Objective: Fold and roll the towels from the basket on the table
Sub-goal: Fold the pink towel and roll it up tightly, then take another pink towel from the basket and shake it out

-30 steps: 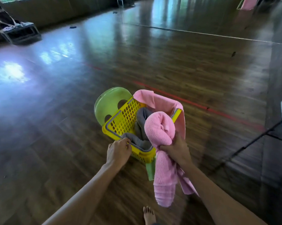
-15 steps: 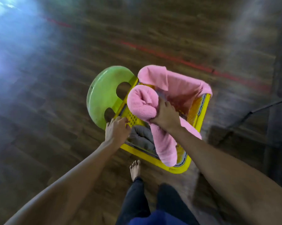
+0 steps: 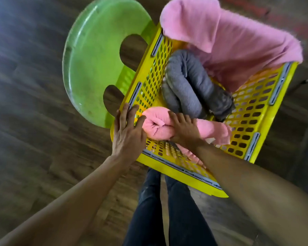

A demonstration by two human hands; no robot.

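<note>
A yellow perforated basket (image 3: pixel 247 110) stands on a green plastic stool (image 3: pixel 94 57). Inside it lie a rolled pink towel (image 3: pixel 155 126), a rolled grey towel (image 3: pixel 190 86) and a loose pink towel (image 3: pixel 238 41) draped over the far rim. My right hand (image 3: pixel 183 128) grips the rolled pink towel low in the basket's near left corner. My left hand (image 3: pixel 128 132) rests with straight fingers on the basket's left rim, touching the roll's end.
Dark wooden floor (image 3: pixel 34 139) surrounds the stool. My legs in dark trousers (image 3: pixel 167 210) stand just below the basket. A red floor line (image 3: pixel 247 6) runs at the top right.
My right hand has lowered the rolled pink towel from above the rim down into the basket. The view has tilted down and come closer. My left hand stays at the left rim.
</note>
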